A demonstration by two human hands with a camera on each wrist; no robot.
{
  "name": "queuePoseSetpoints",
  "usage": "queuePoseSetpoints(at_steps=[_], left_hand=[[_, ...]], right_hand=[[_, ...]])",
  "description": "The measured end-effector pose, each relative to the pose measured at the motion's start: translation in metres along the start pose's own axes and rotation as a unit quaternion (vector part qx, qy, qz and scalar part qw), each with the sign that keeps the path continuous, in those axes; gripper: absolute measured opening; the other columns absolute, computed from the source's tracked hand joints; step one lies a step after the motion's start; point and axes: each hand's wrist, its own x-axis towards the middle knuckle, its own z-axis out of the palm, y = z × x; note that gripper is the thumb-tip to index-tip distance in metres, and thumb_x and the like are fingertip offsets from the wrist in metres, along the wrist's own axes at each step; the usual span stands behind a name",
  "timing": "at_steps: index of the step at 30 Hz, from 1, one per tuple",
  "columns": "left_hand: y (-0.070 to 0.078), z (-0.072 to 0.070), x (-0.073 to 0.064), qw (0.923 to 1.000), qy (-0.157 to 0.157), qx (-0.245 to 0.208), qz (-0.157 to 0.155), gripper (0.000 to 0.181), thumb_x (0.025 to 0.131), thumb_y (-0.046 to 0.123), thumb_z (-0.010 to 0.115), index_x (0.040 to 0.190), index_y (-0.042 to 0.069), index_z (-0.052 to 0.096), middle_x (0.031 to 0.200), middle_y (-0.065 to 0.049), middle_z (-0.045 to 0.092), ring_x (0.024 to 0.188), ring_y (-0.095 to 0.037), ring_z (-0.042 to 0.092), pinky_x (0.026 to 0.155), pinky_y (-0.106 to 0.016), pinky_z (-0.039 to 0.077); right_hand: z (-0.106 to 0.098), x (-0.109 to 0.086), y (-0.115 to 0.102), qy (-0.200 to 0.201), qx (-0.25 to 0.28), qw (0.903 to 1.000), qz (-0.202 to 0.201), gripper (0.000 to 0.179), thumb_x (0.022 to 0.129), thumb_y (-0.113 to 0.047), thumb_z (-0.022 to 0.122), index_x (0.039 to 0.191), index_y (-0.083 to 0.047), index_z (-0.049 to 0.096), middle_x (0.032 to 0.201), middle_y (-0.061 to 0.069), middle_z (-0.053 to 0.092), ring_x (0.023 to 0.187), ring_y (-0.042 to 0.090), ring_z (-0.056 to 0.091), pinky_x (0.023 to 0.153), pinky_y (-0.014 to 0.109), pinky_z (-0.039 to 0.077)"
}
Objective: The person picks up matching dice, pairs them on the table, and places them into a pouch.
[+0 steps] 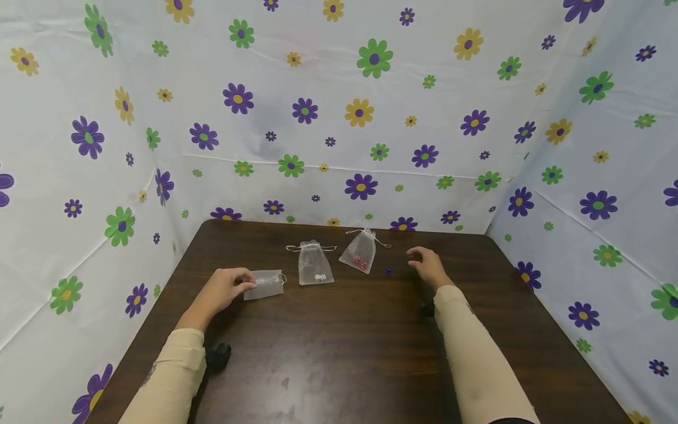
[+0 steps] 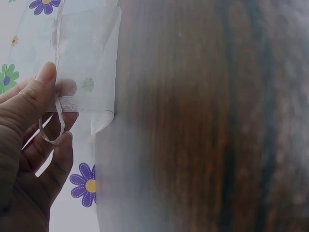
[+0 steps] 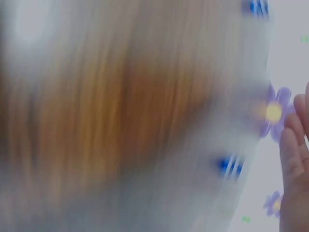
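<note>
My left hand (image 1: pixel 225 288) pinches a sheer white drawstring pouch (image 1: pixel 267 284) between thumb and fingers, and a cord loop (image 2: pixel 52 133) hangs by the fingers in the left wrist view. No contents show in that pouch. My right hand (image 1: pixel 428 268) hovers above the right part of the table, fingers loosely bent and nothing visible in them. To its left lies a blue die (image 1: pixel 388 271). Two blurred blue dice show in the right wrist view, an upper blue die (image 3: pixel 258 7) and a lower blue die (image 3: pixel 231 166), apart from the fingers (image 3: pixel 292 150).
A sheer pouch with white dice (image 1: pixel 315 265) lies at the middle of the dark wooden table (image 1: pixel 328 341). Beside it is another pouch with red dice (image 1: pixel 360 250). Flower-patterned cloth (image 1: pixel 318 76) encloses the table's back and sides.
</note>
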Motion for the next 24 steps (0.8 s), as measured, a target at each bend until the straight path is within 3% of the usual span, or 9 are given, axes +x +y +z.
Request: queuePoseSetpoints(at_steps=[5,8,11,17,24], left_hand=[[0.0,0.001,0.001,0.9999,0.006,0.003,0.008,0.008,0.087,0.01,0.079,0.088,0.016,0.073,0.078,0.007,0.069,0.071,-0.011,0.058,0.068,-0.035,0.052],[0.0,0.002,0.0,0.9999,0.0,0.005,0.009,0.007,0.088,0.011,0.078,0.088,0.016,0.073,0.078,0.008,0.069,0.072,-0.01,0.059,0.07,-0.037,0.052],[0.0,0.003,-0.001,1.0,-0.004,0.003,0.006,0.007,0.088,0.011,0.078,0.089,0.016,0.073,0.078,0.009,0.069,0.072,-0.01,0.059,0.071,-0.038,0.052],[0.002,0.004,-0.002,1.0,0.0,-0.003,0.005,0.006,0.088,0.011,0.078,0.09,0.013,0.074,0.08,0.008,0.069,0.075,-0.011,0.061,0.071,-0.037,0.053],[0.003,0.002,-0.004,1.0,-0.003,-0.002,0.002,0.005,0.089,0.012,0.078,0.092,0.011,0.074,0.08,0.007,0.069,0.073,-0.011,0.06,0.069,-0.035,0.052]], right_hand=[[-0.022,-0.013,0.023,-0.043,-0.016,0.997,0.062,0.036,0.096,0.002,0.066,0.129,0.01,0.057,0.129,0.033,0.058,0.118,0.047,0.055,0.097,0.056,0.047],[-0.026,-0.017,0.029,-0.073,-0.025,0.9944,0.073,0.037,0.094,0.001,0.069,0.128,0.011,0.057,0.126,0.033,0.058,0.119,0.048,0.055,0.097,0.056,0.047],[-0.024,-0.019,0.032,-0.075,-0.024,0.9937,0.08,0.033,0.093,0.004,0.069,0.124,0.01,0.059,0.119,0.029,0.061,0.112,0.044,0.058,0.093,0.052,0.05],[-0.017,-0.016,0.025,-0.061,-0.03,0.9971,0.034,0.021,0.09,0.014,0.064,0.11,0.012,0.064,0.101,0.024,0.065,0.096,0.037,0.062,0.084,0.048,0.052],[0.005,-0.001,-0.004,-0.091,-0.001,0.9959,0.003,0.021,0.089,0.014,0.064,0.109,0.008,0.067,0.1,0.019,0.066,0.093,0.03,0.062,0.082,0.042,0.053]])
